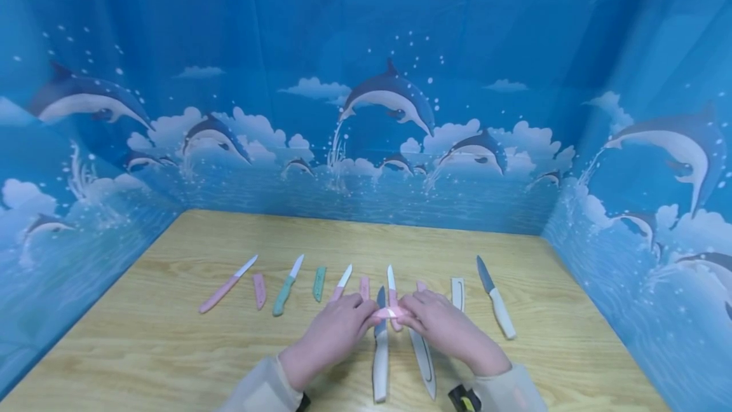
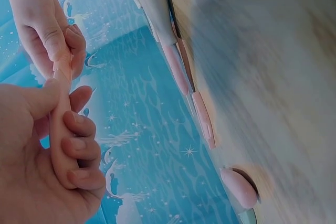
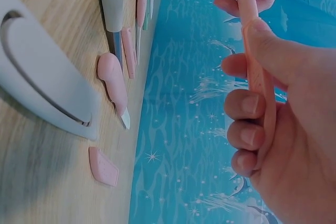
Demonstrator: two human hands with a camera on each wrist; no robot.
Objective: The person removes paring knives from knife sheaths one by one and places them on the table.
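Note:
My left hand grips the smooth pink handle of a small knife, fingers curled round it. Facing it, my right hand holds a pink sheath, thumb along its side. Handle and sheath are in line and meet between the hands; how much blade is inside cannot be seen. Below them on the table lie a white-handled knife with a dark blade and a white sheath. Another pink knife lies just behind the hands, partly covered.
On the wooden table's left lie a pink knife, a pink sheath, a green knife and a green sheath. To the right are a white sheath and a white-handled knife. Dolphin-print curtains border the table.

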